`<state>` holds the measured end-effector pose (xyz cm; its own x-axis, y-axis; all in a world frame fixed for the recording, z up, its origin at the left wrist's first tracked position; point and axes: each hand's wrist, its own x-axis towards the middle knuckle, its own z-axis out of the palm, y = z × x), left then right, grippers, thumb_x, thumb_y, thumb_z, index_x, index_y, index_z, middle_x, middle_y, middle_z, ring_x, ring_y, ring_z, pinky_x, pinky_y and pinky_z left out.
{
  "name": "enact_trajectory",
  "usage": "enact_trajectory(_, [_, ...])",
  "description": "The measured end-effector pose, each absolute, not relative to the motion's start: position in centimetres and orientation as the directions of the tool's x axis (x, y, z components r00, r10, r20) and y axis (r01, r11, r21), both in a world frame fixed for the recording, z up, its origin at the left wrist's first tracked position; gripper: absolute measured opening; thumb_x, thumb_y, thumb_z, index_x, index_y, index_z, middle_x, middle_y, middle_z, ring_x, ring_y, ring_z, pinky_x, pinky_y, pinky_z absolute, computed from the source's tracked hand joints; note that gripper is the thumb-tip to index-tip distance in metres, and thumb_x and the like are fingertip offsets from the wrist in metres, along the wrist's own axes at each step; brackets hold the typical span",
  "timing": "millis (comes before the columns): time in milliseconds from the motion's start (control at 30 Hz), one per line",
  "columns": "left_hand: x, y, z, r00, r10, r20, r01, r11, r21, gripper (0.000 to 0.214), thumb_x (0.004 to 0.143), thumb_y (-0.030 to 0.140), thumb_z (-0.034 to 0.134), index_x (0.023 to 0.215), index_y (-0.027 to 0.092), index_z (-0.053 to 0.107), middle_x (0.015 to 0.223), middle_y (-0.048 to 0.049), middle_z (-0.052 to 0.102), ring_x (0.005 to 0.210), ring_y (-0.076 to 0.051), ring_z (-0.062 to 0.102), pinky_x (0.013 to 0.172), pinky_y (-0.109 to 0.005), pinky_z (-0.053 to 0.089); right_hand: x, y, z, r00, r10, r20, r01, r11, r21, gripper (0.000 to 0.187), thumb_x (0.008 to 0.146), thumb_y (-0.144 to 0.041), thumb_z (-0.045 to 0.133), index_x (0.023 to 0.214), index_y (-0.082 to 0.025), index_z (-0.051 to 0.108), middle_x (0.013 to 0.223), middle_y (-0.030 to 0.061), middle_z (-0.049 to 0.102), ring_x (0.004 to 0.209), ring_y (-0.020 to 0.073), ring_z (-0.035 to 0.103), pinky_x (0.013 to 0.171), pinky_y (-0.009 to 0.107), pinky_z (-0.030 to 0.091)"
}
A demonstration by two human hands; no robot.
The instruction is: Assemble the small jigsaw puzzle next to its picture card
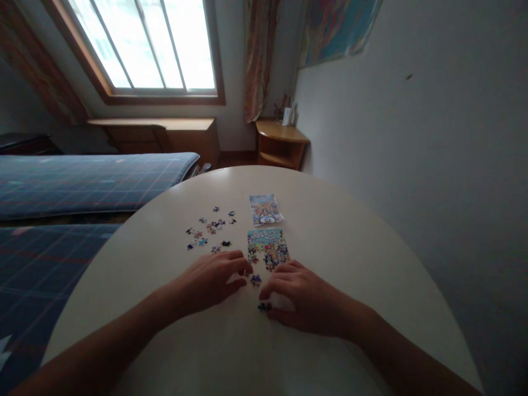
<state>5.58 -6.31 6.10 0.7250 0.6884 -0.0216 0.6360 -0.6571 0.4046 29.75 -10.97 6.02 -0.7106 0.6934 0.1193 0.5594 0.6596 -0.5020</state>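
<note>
A partly assembled jigsaw puzzle (268,242) lies on the table, its top rows joined and a gap in its lower edge. My left hand (218,278) is at its lower left corner, thumb and fingertips curled about a small puzzle piece (246,273), mostly hidden. At the lower right, my right hand (299,294) has a dark puzzle piece (264,307) between thumb and index finger, low over the table. Between both hands rests a loose bluish piece (256,280). More loose puzzle pieces (212,227) are scattered to the left, beyond my left hand.
Behind the puzzle lies a printed picture sheet (265,210) with a similar cartoon design. The round white table (350,247) has a wall (445,154) close on its right. Beds with plaid covers (82,184) stand at the left, and a corner cabinet (282,132) at the back.
</note>
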Motion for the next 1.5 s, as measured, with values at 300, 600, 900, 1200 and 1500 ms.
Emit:
enact_trajectory(300, [5.1,-5.5,6.2,0.781,0.624,0.024,0.567,-0.725,0.391,0.003,0.085,0.024,0.066,0.088,0.023,0.066,0.089,0.0015,0.065,0.076,-0.015,0.059,0.067,-0.026,0.041,29.6,-10.2,4.4,-0.683,0.688,0.247,0.591,0.718,-0.367,0.027,0.096,-0.018,0.053,0.12,-0.024,0.064,0.111,0.0046,0.07,0.107,0.0218,0.057,0.096,0.038,0.039])
enact_trajectory(600, [6.2,-7.5,6.4,0.916,0.395,0.072,0.346,-0.867,0.357,0.019,0.085,0.025,0.069,0.104,0.027,0.066,0.088,0.0023,0.068,0.077,-0.015,0.063,0.067,-0.026,0.044,29.8,-9.7,4.5,-0.714,0.656,0.245,0.578,0.75,-0.321,0.015,0.095,-0.024,0.059,0.102,-0.026,0.072,0.112,0.0007,0.072,0.116,0.0222,0.055,0.1,0.039,0.037])
enact_trajectory(900, [8.2,-10.6,6.1,0.957,0.241,0.161,0.244,-0.97,-0.002,0.011,0.095,0.021,0.054,0.089,0.018,0.063,0.089,-0.0031,0.064,0.073,-0.016,0.058,0.056,-0.028,0.046,30.5,-9.4,3.8,-0.708,0.651,0.276,0.542,0.75,-0.38,0.01,0.092,-0.024,0.063,0.095,-0.025,0.072,0.105,-0.0011,0.075,0.113,0.0196,0.057,0.098,0.036,0.04])
enact_trajectory(1200, [6.1,-10.8,4.7,0.867,0.365,0.34,0.348,-0.931,0.113,0.014,0.096,0.017,0.049,0.099,0.019,0.063,0.095,-0.0034,0.069,0.082,-0.017,0.063,0.065,-0.028,0.053,31.4,-9.6,5.0,-0.698,0.663,0.271,0.533,0.734,-0.421,0.012,0.086,-0.021,0.069,0.097,-0.026,0.071,0.109,0.0007,0.071,0.112,0.0185,0.057,0.1,0.036,0.038])
enact_trajectory(1500, [5.2,-8.6,2.8,0.805,0.46,0.374,0.386,-0.886,0.258,0.037,0.091,0.01,0.049,0.126,0.019,0.058,0.127,-0.0083,0.066,0.121,-0.021,0.056,0.099,-0.039,0.053,30.4,-10.5,5.1,-0.764,0.617,0.189,0.517,0.76,-0.394,0.012,0.089,-0.035,0.068,0.099,-0.031,0.075,0.101,-0.0009,0.072,0.101,0.0175,0.058,0.094,0.034,0.036])
